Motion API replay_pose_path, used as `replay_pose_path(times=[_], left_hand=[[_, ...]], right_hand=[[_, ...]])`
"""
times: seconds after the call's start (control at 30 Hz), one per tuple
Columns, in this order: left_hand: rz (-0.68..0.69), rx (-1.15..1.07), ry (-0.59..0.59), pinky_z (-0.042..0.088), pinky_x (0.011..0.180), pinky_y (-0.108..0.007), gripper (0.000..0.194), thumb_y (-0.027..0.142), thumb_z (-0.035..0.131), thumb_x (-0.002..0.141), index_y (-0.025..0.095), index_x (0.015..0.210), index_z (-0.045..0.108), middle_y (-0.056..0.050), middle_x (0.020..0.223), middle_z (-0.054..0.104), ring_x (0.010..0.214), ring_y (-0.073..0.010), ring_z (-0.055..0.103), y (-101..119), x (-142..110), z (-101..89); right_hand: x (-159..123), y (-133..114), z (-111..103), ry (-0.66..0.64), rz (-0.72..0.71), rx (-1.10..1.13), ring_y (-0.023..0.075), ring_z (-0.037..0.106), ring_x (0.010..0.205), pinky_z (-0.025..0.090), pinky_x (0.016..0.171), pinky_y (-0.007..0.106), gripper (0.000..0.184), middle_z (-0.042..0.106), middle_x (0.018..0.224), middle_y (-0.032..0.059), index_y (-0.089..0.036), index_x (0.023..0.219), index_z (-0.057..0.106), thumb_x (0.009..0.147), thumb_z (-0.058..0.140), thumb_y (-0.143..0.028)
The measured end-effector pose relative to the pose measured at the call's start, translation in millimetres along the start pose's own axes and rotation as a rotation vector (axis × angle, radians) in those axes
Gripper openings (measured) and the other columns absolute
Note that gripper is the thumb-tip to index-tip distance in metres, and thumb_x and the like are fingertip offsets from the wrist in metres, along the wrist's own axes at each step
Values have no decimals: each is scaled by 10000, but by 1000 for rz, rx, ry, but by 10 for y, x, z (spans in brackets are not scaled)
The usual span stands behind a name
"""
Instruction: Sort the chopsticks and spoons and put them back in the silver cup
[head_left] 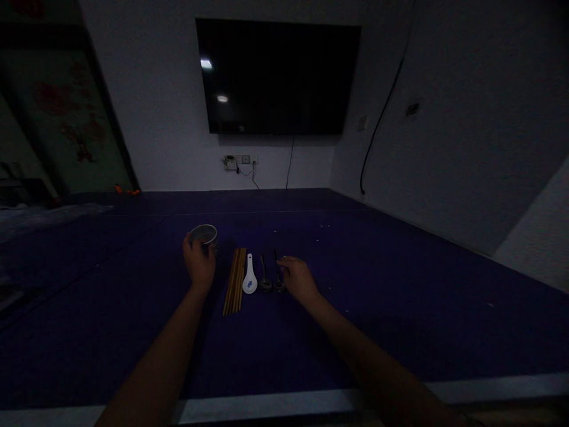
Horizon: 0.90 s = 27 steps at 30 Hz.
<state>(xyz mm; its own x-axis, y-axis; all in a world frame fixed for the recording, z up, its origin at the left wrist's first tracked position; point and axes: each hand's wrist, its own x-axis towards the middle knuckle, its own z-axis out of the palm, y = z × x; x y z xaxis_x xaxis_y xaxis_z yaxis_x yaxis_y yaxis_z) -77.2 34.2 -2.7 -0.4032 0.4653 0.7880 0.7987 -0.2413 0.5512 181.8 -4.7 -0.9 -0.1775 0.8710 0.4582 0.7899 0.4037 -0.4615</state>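
Note:
My left hand (198,265) is wrapped around the near side of a round metal cup (204,227), with its open top facing up. To the right of the cup, several wooden chopsticks (235,281) lie side by side. Beside them is a white soup spoon (250,281) with a blue mark in its bowl, then a dark metal spoon (265,284). A second metal spoon (279,286) is at the right end of the row. The fingers of my right hand (299,277) close on its handle, while its bowl is close to the surface.
The utensils rest on a wide dark blue-purple surface (382,308) with a pale front edge (267,406). A television (280,77) hangs on the far wall above sockets and cables (240,160). Clear plastic (48,216) and small orange objects (133,192) are at the left.

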Motion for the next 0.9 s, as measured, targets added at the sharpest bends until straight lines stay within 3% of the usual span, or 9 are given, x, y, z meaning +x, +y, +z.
replay_pose_path(times=[0.2,0.37,0.5,0.63,0.9], left_hand=[[-3,-22,30,359,1105,-468,134,247,545,829,155,918,582,-192,1351,463,1304,-312,434,71,11,-37],[117,-98,15,355,1111,-455,127,274,526,877,181,953,568,-152,1376,459,1323,-283,419,425,-79,-77],[315,-172,-89,377,1102,-459,131,299,484,918,204,970,556,-126,1429,439,1335,-270,420,716,-290,-60],[553,-164,-207,366,1107,-511,160,284,424,948,207,979,561,-127,1414,486,1330,-250,439,850,-503,-29],[662,-179,-260,402,1082,-461,162,289,471,935,197,1023,572,-136,1450,456,1349,-246,416,898,-639,-42]], right_hand=[[-2,-6,-11,8,10,-6,198,632,1095,432,1013,334,397,720,1097,80,-208,1063,729,813,491,-12],[-13,-4,-14,105,6,37,233,579,1177,417,1033,373,365,666,1213,119,-160,1201,654,848,565,-143],[-21,-14,-6,168,-65,112,272,481,1288,383,1065,437,700,552,1367,149,-163,1420,436,788,691,-325],[-17,-49,5,197,-167,186,269,425,1334,353,1092,443,944,448,1458,151,-190,1493,265,697,753,-330],[-31,-94,-1,363,-150,308,263,476,1287,379,1068,430,799,505,1399,145,-182,1423,350,687,659,-222]])
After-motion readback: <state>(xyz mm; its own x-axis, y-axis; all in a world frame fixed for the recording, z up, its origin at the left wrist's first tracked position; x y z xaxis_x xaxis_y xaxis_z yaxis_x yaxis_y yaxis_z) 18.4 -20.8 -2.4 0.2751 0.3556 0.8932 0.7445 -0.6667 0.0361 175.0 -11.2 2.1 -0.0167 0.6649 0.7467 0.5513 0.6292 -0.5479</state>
